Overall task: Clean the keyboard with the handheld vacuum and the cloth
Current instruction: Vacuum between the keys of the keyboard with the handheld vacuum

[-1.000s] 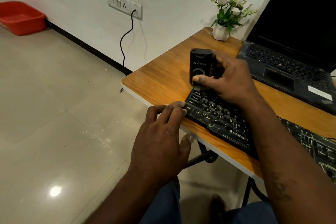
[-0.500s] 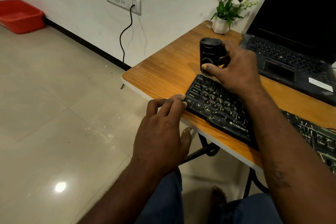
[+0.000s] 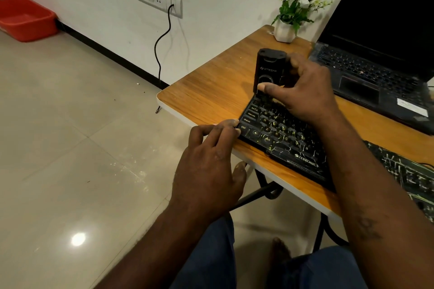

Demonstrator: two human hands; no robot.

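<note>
At the far-left corner of the keyboard point(image 3: 277, 129), the handheld vacuum point(image 3: 269, 70) was gripped upright by the right hand point(image 3: 305, 94), key rows stretching rightward from it, while the near-left corner was steadied by close-set fingertips of the left hand point(image 3: 209, 171).

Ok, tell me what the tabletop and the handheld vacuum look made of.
Tabletop: orange-brown wood grain, probably laminate, given the pale edge band; low sheen. Handheld vacuum: seemingly black moulded plastic, mostly matte, with printed lettering.
</note>
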